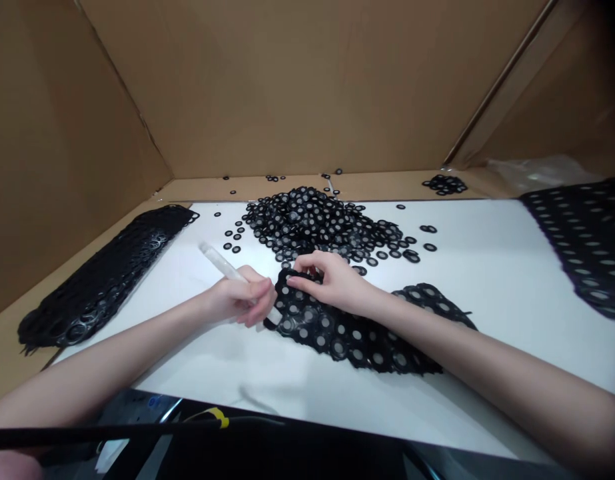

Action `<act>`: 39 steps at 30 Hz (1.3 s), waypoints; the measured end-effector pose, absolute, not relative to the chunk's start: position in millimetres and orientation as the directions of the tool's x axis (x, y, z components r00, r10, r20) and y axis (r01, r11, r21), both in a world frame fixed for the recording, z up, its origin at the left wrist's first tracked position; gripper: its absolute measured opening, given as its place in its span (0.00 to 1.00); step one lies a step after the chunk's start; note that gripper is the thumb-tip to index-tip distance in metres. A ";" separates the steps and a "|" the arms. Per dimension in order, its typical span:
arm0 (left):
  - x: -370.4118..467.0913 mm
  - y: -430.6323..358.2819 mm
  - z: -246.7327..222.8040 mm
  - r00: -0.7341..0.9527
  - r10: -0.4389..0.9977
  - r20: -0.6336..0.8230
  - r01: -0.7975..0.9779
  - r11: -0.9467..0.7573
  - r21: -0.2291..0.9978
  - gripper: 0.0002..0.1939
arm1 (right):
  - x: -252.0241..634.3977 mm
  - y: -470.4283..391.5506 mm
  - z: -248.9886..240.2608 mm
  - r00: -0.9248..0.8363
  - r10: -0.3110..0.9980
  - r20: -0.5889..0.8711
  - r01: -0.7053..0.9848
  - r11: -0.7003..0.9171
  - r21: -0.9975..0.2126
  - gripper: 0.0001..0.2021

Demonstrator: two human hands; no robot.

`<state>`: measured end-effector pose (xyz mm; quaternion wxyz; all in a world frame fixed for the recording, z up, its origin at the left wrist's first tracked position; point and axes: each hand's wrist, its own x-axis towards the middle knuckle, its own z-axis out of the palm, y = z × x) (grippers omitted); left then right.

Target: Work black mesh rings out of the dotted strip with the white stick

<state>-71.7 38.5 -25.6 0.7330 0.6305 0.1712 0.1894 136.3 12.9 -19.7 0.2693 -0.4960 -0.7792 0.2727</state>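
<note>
My left hand (247,297) is closed around a white pen-shaped tool (221,261), its lower end at the left edge of a black sheet of joined rings (337,337). Whether that tip touches the sheet I cannot tell. With thumb and fingers my right hand (332,280) pinches the sheet's upper left edge. The sheet lies flat on the white board, partly covered by my right forearm, and pale round spots show through its holes. Just beyond my hands rises a heap of loose black rings (307,217).
A stack of black ring sheets (107,273) lies at the left, and another ring sheet (587,240) at the right. Behind the board are a small pile of rings (444,185) and clear plastic film (542,172). Cardboard walls (307,87) enclose the white board (492,267).
</note>
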 end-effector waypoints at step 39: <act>-72.6 53.8 -27.3 0.787 0.611 0.085 0.092 -0.253 0.963 0.28 | 127.1 13.7 -25.5 -0.330 0.931 0.154 0.691 0.349 -0.633 0.05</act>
